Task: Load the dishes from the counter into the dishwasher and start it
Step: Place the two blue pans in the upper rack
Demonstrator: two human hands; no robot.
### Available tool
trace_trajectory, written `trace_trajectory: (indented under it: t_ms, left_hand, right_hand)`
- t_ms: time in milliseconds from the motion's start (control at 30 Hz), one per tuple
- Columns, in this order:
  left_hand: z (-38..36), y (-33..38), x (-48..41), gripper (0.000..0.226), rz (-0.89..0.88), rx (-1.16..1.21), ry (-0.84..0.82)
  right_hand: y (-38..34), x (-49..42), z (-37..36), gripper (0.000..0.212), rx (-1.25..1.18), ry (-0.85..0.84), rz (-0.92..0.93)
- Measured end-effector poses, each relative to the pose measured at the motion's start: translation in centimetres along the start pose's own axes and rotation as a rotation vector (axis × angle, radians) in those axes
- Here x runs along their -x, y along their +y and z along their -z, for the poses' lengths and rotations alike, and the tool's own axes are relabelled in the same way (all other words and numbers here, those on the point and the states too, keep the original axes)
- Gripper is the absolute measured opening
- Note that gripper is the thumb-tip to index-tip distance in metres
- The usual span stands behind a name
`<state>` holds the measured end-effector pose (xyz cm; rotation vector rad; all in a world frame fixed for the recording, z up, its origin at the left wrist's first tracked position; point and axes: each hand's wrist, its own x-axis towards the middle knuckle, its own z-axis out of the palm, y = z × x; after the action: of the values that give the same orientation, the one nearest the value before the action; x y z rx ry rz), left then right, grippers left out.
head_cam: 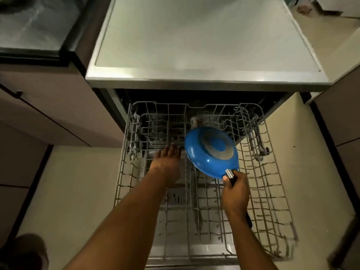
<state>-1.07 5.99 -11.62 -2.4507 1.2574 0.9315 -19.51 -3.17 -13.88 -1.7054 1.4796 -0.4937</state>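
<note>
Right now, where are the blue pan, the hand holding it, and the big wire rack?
blue pan (pixel 211 152): head view, on its underside.
right hand (pixel 234 193): head view, on the back of the hand, which grips the pan's handle.
wire rack (pixel 271 191): head view, on its right-side wires.

I note two forearms (pixel 136 211), bare from wrist to the lower edge. Left hand (pixel 166 159) and right hand (pixel 234 191) are likewise uncovered. Lower left is a dark, blurred foot (pixel 29 250); footwear undeterminable.
</note>
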Motion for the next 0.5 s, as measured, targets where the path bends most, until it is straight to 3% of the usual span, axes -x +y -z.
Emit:
trace_trajectory:
  t_ms: [200,333,433,500]
  left_hand:
    - [-2.1,-1.0,-6.6,0.078,0.02,-0.127,-0.071]
    - [-4.0,-1.3,-9.0,0.06,0.15,-0.614,0.055]
    - [-5.0,-0.6,-10.3,0.084,0.03,-0.442,-0.059]
    - [-4.3,-0.1,-10.3,0.093,0.019,-0.352,-0.049]
  right_hand:
    - [2.7,-3.7,-3.1,0.028,-0.022,0.021,0.072]
    - [3.7,-4.9,-4.6,0.026,0.001,0.039,0.19]
    - [4.8,-6.0,-5.1,0.026,0.026,0.081,0.271]
    - [5.3,-6.3,-4.9,0.026,0.013,0.107,0.304]
